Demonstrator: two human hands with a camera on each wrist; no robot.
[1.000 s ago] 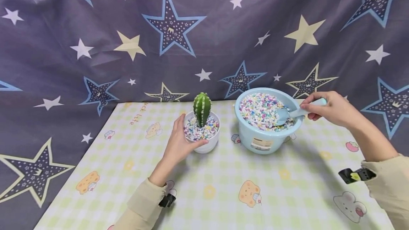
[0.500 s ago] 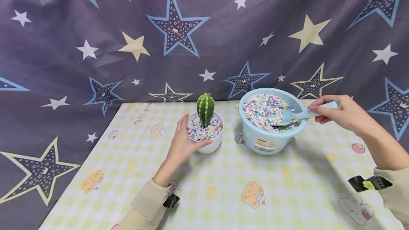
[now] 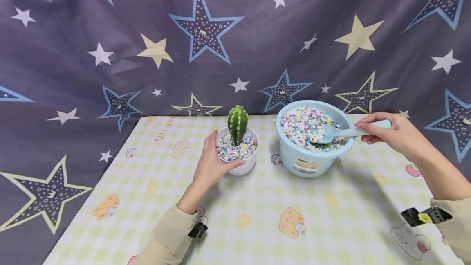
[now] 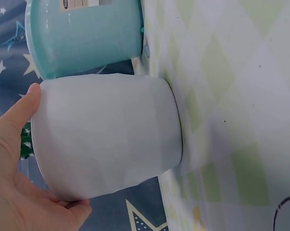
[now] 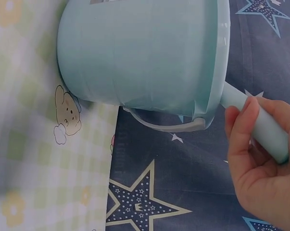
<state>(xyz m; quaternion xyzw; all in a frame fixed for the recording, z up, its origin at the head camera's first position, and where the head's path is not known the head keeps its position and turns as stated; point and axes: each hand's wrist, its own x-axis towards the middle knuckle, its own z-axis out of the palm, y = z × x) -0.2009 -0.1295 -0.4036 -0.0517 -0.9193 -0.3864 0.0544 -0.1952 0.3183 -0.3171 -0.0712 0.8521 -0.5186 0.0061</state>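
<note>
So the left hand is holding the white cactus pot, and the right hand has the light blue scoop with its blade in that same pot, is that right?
Not quite: the head view shows the scoop's blade in the light blue bucket, among the small colorful pieces, not in the white cactus pot. The left hand does hold that pot, and the right hand the scoop.

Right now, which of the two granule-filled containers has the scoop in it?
The light blue bucket, right in the head view: the scoop reaches over its rim into the granules. The white pot has a cactus instead.
</note>
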